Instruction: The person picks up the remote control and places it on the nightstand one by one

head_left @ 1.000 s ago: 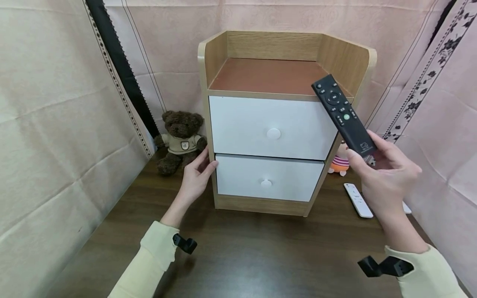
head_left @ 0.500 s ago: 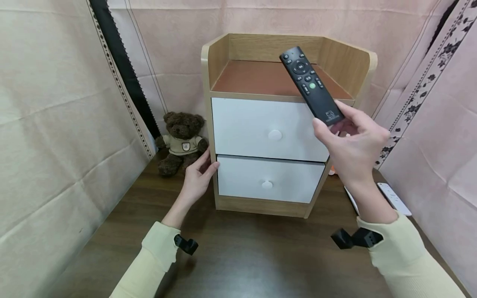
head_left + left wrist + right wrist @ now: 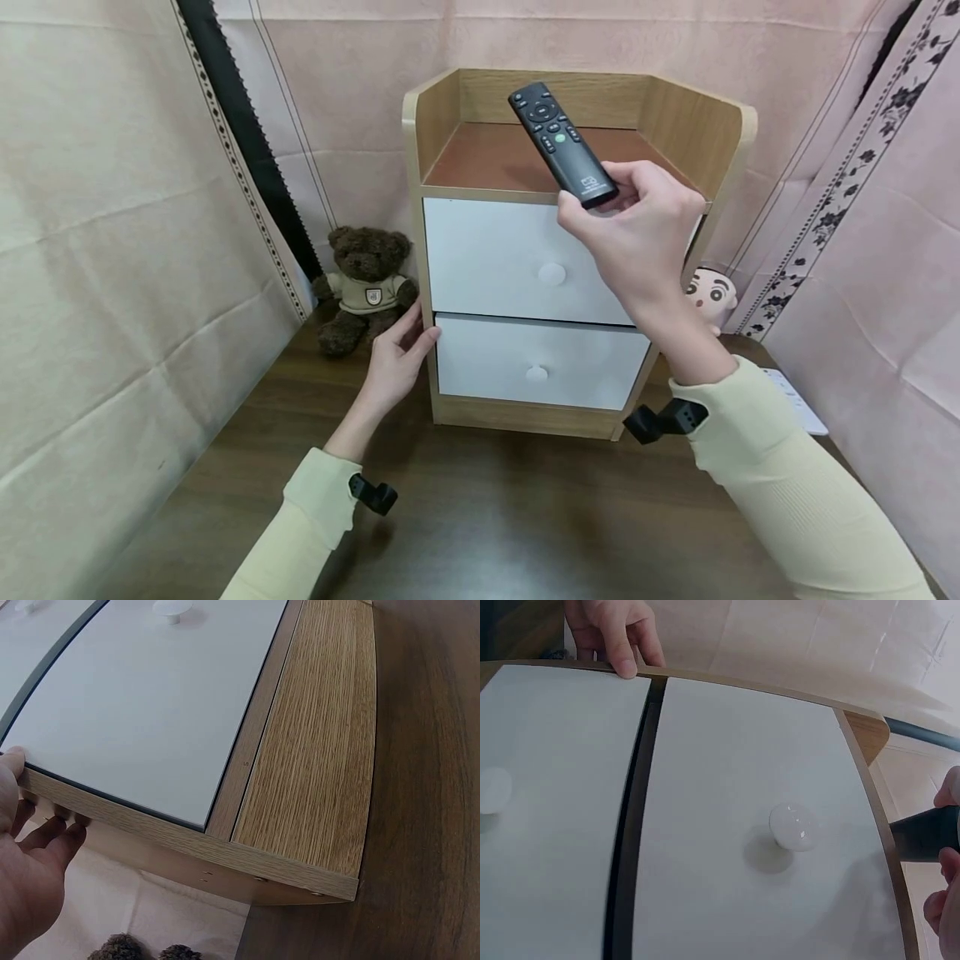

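Flanking the cabinet (image 3: 495,258) are a teddy bear (image 3: 365,292) and partly hidden doll (image 3: 710,294).

Black remote (image 3: 576,167) — green button (image 3: 560,138), white drawers (image 3: 487,250), brown bear (image 3: 363,255)

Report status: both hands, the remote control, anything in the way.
Right fingers pinching black remote control by its lower end. Left fingers holding left edge of drawer cabinet. Possible obstacle: wooden side panels flanking brown top shelf.

Dark wooden counter (image 3: 517,508); drawer cabinet (image 3: 510,258) standing on it. Teddy bear (image 3: 365,292) sits left, white remote (image 3: 799,403) lies right.
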Demonstrator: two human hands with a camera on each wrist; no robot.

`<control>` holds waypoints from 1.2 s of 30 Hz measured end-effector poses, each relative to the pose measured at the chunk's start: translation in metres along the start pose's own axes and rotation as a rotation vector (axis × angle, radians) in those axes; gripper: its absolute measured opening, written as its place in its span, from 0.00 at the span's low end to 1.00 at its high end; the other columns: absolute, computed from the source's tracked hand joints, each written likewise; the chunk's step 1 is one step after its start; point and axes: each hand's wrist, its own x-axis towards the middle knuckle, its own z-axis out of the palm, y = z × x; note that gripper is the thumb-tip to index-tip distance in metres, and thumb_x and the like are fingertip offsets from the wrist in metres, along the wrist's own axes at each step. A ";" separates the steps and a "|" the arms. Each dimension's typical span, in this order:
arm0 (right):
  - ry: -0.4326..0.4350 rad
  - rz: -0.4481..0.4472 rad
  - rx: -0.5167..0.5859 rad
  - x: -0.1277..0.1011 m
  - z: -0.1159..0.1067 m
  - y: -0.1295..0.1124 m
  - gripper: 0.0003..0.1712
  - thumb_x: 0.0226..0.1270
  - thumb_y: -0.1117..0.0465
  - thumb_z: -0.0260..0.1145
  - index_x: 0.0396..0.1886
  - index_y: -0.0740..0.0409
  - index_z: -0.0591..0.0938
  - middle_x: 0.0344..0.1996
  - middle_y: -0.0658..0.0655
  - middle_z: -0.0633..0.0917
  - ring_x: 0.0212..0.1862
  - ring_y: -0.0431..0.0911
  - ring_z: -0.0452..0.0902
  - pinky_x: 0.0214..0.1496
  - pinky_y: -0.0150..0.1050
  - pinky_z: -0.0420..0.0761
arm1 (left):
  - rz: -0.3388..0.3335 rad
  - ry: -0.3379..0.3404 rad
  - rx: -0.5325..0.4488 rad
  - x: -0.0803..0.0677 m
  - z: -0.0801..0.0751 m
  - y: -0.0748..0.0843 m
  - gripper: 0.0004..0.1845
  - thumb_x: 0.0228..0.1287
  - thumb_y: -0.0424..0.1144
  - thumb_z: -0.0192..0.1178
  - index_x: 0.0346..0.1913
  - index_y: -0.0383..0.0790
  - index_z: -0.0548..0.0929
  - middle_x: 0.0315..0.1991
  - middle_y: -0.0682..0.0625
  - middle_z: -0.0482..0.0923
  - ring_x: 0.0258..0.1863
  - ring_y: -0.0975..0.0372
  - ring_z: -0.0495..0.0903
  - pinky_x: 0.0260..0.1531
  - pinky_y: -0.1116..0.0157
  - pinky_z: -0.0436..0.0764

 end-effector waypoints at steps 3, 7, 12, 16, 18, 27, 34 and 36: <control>-0.010 0.011 0.001 0.004 0.008 -0.001 0.18 0.52 0.62 0.76 0.41 0.70 0.88 0.32 0.59 0.89 0.25 0.25 0.75 0.31 0.23 0.76 | 0.003 0.001 0.003 0.000 -0.001 -0.001 0.32 0.77 0.38 0.61 0.78 0.43 0.65 0.73 0.45 0.69 0.67 0.54 0.74 0.60 0.56 0.78; -0.021 0.035 -0.055 0.008 0.015 -0.005 0.18 0.52 0.59 0.76 0.39 0.68 0.89 0.32 0.57 0.88 0.24 0.32 0.78 0.32 0.26 0.73 | -0.024 -0.002 0.007 -0.001 -0.001 -0.001 0.32 0.77 0.36 0.60 0.79 0.42 0.63 0.73 0.43 0.68 0.67 0.53 0.74 0.60 0.57 0.77; -0.080 0.086 -0.142 0.016 0.025 -0.013 0.18 0.56 0.55 0.73 0.38 0.65 0.89 0.31 0.57 0.88 0.31 0.47 0.82 0.39 0.37 0.71 | -0.058 -0.002 0.013 -0.002 -0.001 0.011 0.32 0.77 0.33 0.59 0.79 0.35 0.61 0.73 0.38 0.66 0.69 0.49 0.72 0.61 0.55 0.76; -0.148 0.134 -0.213 0.020 0.034 -0.017 0.19 0.58 0.52 0.71 0.38 0.65 0.89 0.33 0.58 0.88 0.38 0.51 0.80 0.47 0.44 0.72 | -0.063 -0.006 0.022 -0.005 -0.001 0.032 0.31 0.77 0.32 0.59 0.78 0.32 0.62 0.73 0.37 0.67 0.68 0.49 0.72 0.61 0.54 0.76; -0.170 0.150 -0.245 0.021 0.038 -0.018 0.19 0.59 0.51 0.72 0.38 0.64 0.89 0.34 0.57 0.88 0.39 0.51 0.79 0.51 0.45 0.71 | -0.062 -0.008 0.023 -0.006 -0.001 0.040 0.31 0.77 0.32 0.59 0.77 0.31 0.62 0.73 0.37 0.67 0.68 0.48 0.73 0.61 0.53 0.76; -0.269 0.205 -0.350 0.029 0.051 -0.029 0.19 0.58 0.50 0.68 0.37 0.62 0.88 0.32 0.56 0.86 0.37 0.49 0.75 0.55 0.45 0.68 | -0.020 -0.009 0.017 -0.006 0.001 0.041 0.31 0.77 0.31 0.59 0.77 0.32 0.63 0.73 0.37 0.66 0.68 0.47 0.72 0.61 0.49 0.76; -0.395 0.253 -0.445 0.042 0.065 -0.035 0.22 0.59 0.46 0.67 0.40 0.60 0.86 0.36 0.56 0.86 0.42 0.51 0.75 0.56 0.45 0.72 | -0.011 0.000 0.031 -0.005 0.002 0.042 0.31 0.76 0.30 0.59 0.77 0.30 0.63 0.73 0.35 0.66 0.68 0.47 0.72 0.62 0.50 0.76; -0.425 0.256 -0.471 0.045 0.070 -0.037 0.21 0.58 0.45 0.67 0.37 0.59 0.86 0.34 0.56 0.85 0.40 0.51 0.75 0.53 0.45 0.72 | -0.009 0.001 0.026 -0.006 0.002 0.043 0.31 0.76 0.30 0.59 0.77 0.29 0.63 0.72 0.35 0.66 0.68 0.46 0.72 0.62 0.49 0.75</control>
